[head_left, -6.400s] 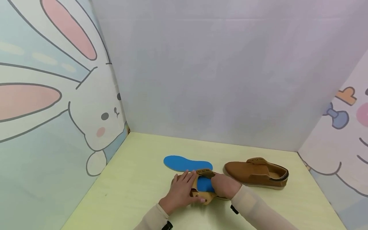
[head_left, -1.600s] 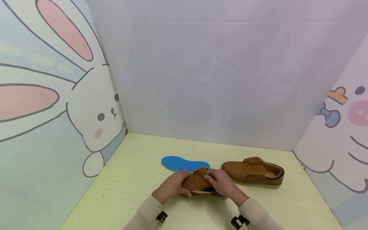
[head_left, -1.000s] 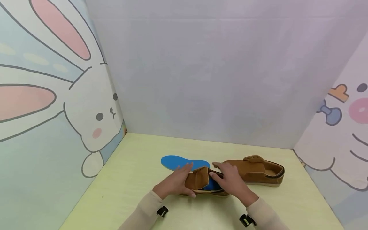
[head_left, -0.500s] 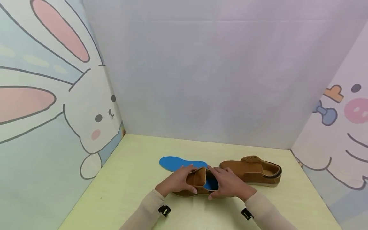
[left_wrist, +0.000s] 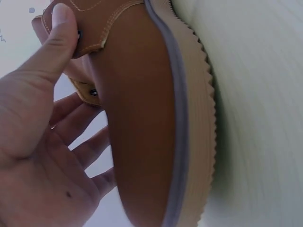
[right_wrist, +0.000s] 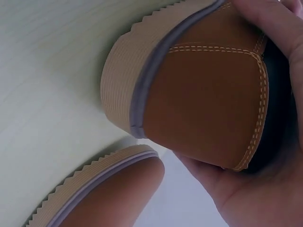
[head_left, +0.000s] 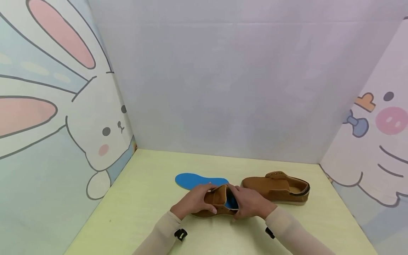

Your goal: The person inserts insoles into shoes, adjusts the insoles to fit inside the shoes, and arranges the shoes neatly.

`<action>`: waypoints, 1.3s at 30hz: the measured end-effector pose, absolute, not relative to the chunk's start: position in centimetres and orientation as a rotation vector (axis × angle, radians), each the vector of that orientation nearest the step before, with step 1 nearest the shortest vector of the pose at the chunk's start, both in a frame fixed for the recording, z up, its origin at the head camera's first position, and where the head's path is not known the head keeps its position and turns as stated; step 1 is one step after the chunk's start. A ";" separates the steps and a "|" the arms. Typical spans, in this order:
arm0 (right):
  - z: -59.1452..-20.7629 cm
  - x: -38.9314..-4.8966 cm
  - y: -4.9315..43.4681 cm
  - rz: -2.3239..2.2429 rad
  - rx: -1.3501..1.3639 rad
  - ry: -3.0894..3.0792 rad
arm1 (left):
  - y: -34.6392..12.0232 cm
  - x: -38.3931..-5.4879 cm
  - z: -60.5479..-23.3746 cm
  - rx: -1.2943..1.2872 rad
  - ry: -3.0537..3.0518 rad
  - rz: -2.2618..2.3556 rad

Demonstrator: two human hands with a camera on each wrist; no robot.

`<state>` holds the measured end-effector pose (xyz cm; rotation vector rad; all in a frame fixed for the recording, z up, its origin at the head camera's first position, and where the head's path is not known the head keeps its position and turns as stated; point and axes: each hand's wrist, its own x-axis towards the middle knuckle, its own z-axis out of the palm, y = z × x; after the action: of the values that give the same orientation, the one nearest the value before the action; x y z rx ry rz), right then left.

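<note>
Going near to far: two pale sleeves [head_left: 159, 230] are seen at the bottom, and the held shoe [head_left: 220, 198] is gripped by both hands, right in front of the person. The front half is clasped by the left hand [head_left: 191, 202]: in the left wrist view the thumb is laid on the near eyelet flap, with the fingers reaching round to the far side. The opening by the heel is held by the right hand [head_left: 251, 202], thumb on the near side, fingers over the far one. So yeah, both hands are taken.

The shoe is set pretty much crosswise, toe to the left, heel to the right, so the heel end is nearer the right hand. The sole looks to be rested on the bench [head_left: 143, 198], though a slight lift can't be ruled out. A blue insole [head_left: 231, 204] is seen inside; how it's seated in the toe is hidden.

Beyond and to the right, the second shoe [head_left: 264, 186] is parked pointing the same way, its toe just beside the right hand. The loose insole [head_left: 194, 180] is laid flat right behind the held shoe, roughly parallel, nearer the left hand. Everything's backed by a greyish sheet [head_left: 223, 88].
</note>
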<state>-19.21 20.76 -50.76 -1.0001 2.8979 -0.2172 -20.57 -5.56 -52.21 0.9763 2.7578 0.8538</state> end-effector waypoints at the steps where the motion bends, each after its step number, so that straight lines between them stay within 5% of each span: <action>1: -50.8 -19.3 20.7 -0.204 -1.014 2.912 | -5.7 -20.5 -52.1 0.976 2.768 0.832; 19: -50.8 -18.8 21.7 -0.293 -1.029 3.059 | -13.1 -17.9 -47.9 0.940 2.703 0.976; 30: -45.2 -19.1 25.9 -0.236 -0.939 3.194 | -15.9 -17.9 -48.3 0.873 2.790 1.016; 39: -41.0 -22.5 31.0 -0.329 -0.804 3.276 | -15.4 -17.6 -49.0 0.875 2.741 0.957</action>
<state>-22.53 31.02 -40.99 -0.8041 3.2765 -0.3291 -17.63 -15.45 -49.02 0.8753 2.7411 0.9566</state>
